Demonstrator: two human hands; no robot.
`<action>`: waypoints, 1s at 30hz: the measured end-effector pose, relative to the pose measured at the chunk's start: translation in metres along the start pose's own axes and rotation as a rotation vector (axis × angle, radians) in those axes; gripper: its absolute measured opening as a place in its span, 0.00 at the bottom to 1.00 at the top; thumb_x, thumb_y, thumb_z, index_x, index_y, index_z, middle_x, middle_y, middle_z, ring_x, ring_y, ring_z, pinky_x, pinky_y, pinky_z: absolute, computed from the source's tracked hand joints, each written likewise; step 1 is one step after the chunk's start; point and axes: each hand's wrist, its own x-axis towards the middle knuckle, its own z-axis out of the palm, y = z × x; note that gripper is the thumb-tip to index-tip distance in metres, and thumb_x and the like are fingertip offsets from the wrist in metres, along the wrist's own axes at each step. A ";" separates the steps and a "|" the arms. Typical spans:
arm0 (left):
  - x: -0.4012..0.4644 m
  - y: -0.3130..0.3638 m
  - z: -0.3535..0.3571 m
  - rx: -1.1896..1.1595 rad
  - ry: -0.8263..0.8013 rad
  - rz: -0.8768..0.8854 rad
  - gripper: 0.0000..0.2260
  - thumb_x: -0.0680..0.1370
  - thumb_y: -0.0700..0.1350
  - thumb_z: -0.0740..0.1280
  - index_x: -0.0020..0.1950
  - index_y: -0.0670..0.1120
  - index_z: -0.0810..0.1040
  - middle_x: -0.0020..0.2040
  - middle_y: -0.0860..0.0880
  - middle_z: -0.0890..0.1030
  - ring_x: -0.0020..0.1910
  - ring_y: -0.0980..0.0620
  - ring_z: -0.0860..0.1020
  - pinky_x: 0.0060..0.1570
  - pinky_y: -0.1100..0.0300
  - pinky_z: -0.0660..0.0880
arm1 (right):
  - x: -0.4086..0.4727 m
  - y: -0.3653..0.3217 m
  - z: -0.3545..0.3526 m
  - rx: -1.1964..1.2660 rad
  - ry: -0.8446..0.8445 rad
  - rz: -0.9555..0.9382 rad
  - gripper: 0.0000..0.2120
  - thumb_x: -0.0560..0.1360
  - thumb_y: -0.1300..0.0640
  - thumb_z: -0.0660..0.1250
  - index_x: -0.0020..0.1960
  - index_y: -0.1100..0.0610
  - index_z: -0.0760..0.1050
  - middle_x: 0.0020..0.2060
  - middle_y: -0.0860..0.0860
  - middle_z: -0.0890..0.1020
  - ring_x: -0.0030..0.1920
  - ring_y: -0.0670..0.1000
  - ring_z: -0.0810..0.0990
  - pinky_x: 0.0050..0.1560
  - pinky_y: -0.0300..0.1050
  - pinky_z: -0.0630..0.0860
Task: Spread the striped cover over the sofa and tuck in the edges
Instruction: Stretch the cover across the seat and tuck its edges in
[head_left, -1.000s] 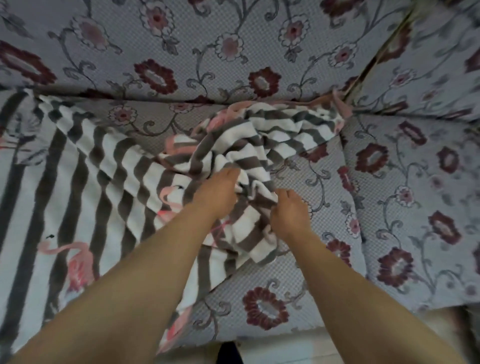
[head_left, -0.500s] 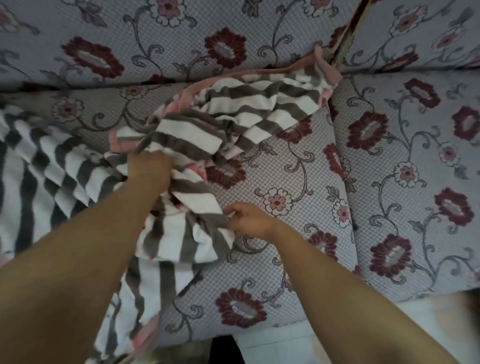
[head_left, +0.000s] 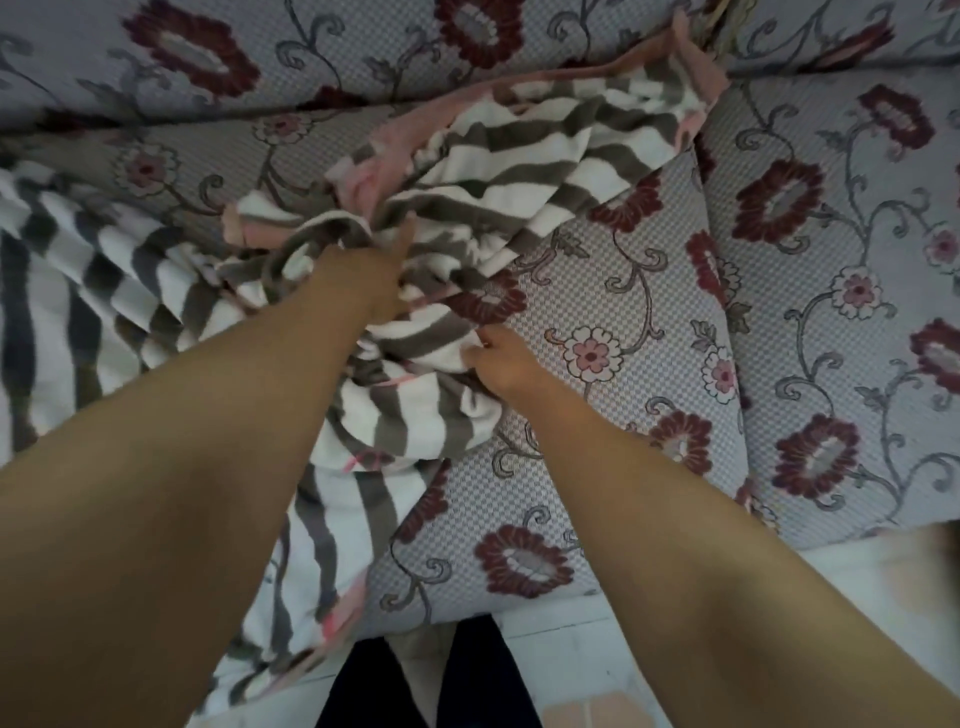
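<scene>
The striped cover, grey and white with a pink edge, lies bunched across the middle of the floral sofa. One corner reaches up to the gap between the back cushions. Its left part spreads flat over the left seat. My left hand is buried in the bunched folds and grips them, one finger sticking up. My right hand pinches a fold of the cover just to the right and nearer to me. The cover's lower edge hangs over the sofa's front.
The sofa's right seat cushion and back cushions are bare floral fabric. A seam runs between the two seat cushions. White floor tiles show below the sofa's front edge, with dark trouser legs between my arms.
The bunch of cover has been gathered and shifted toward the middle. My left hand has moved right, back into the folds; my right hand stays pinching the lower fold.
</scene>
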 end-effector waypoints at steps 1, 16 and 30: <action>-0.003 -0.001 0.003 0.066 -0.008 0.006 0.30 0.78 0.53 0.60 0.76 0.49 0.51 0.70 0.38 0.69 0.63 0.36 0.72 0.61 0.45 0.68 | 0.001 -0.001 0.006 0.034 0.022 0.015 0.14 0.77 0.58 0.60 0.59 0.63 0.75 0.58 0.60 0.79 0.58 0.59 0.77 0.61 0.53 0.73; -0.052 -0.048 -0.101 -0.689 0.757 0.126 0.09 0.79 0.40 0.55 0.55 0.40 0.71 0.51 0.34 0.76 0.49 0.39 0.74 0.42 0.53 0.64 | -0.039 -0.074 0.040 0.520 -0.400 0.129 0.10 0.70 0.56 0.69 0.52 0.53 0.79 0.45 0.52 0.86 0.46 0.52 0.84 0.43 0.46 0.82; -0.056 0.067 -0.171 -0.818 0.726 0.271 0.17 0.76 0.45 0.60 0.62 0.40 0.70 0.57 0.39 0.75 0.55 0.44 0.74 0.53 0.53 0.70 | -0.136 -0.052 -0.153 0.142 1.017 -0.294 0.09 0.69 0.65 0.63 0.48 0.56 0.70 0.36 0.45 0.75 0.36 0.43 0.73 0.36 0.35 0.68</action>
